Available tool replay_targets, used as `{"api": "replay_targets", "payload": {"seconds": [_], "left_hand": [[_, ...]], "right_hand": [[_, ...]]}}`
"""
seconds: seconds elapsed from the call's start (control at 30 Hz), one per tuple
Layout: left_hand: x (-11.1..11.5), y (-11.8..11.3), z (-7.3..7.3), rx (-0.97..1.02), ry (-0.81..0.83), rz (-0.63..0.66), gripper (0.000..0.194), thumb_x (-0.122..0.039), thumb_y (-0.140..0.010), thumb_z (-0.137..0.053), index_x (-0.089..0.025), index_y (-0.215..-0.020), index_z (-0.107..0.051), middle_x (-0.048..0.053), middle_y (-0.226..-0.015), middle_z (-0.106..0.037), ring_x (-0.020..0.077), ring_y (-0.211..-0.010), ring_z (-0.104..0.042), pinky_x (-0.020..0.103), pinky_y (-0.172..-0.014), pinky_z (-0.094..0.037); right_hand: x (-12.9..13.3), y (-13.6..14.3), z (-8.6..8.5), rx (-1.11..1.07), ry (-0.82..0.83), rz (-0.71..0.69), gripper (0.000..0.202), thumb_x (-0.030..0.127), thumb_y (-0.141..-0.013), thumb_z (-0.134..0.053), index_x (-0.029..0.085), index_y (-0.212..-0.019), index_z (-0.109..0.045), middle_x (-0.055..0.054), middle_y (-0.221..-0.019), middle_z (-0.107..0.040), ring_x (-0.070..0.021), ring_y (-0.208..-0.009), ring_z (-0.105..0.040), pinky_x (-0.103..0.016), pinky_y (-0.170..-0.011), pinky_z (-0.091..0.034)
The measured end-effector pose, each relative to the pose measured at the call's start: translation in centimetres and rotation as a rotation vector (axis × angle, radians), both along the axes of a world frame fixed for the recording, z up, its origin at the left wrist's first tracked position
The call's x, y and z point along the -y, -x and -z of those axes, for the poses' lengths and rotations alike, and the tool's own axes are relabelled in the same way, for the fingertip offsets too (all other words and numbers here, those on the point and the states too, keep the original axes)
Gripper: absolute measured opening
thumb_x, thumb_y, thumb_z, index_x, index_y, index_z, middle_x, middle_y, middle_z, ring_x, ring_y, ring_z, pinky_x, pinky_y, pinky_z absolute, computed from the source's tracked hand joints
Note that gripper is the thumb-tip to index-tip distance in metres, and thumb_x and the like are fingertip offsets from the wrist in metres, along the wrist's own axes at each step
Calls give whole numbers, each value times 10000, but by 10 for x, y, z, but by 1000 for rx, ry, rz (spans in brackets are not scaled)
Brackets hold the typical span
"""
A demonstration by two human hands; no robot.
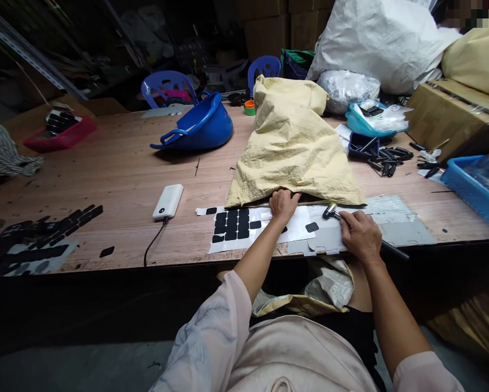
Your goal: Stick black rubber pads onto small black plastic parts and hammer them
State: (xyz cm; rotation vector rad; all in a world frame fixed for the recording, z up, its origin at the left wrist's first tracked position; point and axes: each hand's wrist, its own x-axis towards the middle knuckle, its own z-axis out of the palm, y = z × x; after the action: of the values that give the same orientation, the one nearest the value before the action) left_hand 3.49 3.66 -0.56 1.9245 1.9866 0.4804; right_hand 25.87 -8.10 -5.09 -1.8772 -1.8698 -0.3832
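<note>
My left hand (284, 203) is at the open mouth of a pale yellow woven sack (295, 141). Its fingertips reach under the sack's edge, so what they touch is hidden. In my right hand (361, 235) is a small hammer (394, 251), its head with a yellowish face pointing left and its dark handle sticking out at the right. Below the hands lie a white sheet (264, 239) with rows of black rounded stickers (231, 224) and a grey board (403, 231). One loose black sticker (311, 227) lies near the hammer head.
A white power bank (168, 201) with a cable lies at left, behind it a tilted blue basin (205, 125). Black strips (65, 226) cover the left front corner. At right are black handle-like pieces (391, 158), a teal basket (370, 122), a blue tray (472, 185) and a cardboard box (452, 117).
</note>
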Motion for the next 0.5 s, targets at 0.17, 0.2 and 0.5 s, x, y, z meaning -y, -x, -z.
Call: {"api": "replay_targets", "payload": {"seconds": [0.17,0.2,0.5], "left_hand": [[-5,-6,-9,28,109,-68,227,-377,-926,-649,-201,-895,-788,138,-1020,-802,292,-1033,-734,338,-821,-514],[-6,-9,-12,24,123,-84,224,-375,-913,-658,-195,-902,-791,147,-1037,-803,297,-1023,-741,339,-805,-518],[10,25,-26,50,152,53,126,-317,-812,-741,-202,-850,-777,82,-973,-797,250,-891,-723,320,-734,-512]], "right_hand": [[0,1,-1,-1,16,9,310,347,-1010,-535,248,-1175,-778,-76,-937,-640,-218,-867,-479,-341,-736,-299],[0,1,-1,-1,16,10,310,350,-1010,-535,248,-1175,-778,-76,-937,-641,-218,-868,-479,-341,-736,-298],[0,0,0,-17,17,6,323,355,-1011,-510,250,-1172,-770,-75,-936,-634,-220,-874,-470,-343,-745,-297]]}}
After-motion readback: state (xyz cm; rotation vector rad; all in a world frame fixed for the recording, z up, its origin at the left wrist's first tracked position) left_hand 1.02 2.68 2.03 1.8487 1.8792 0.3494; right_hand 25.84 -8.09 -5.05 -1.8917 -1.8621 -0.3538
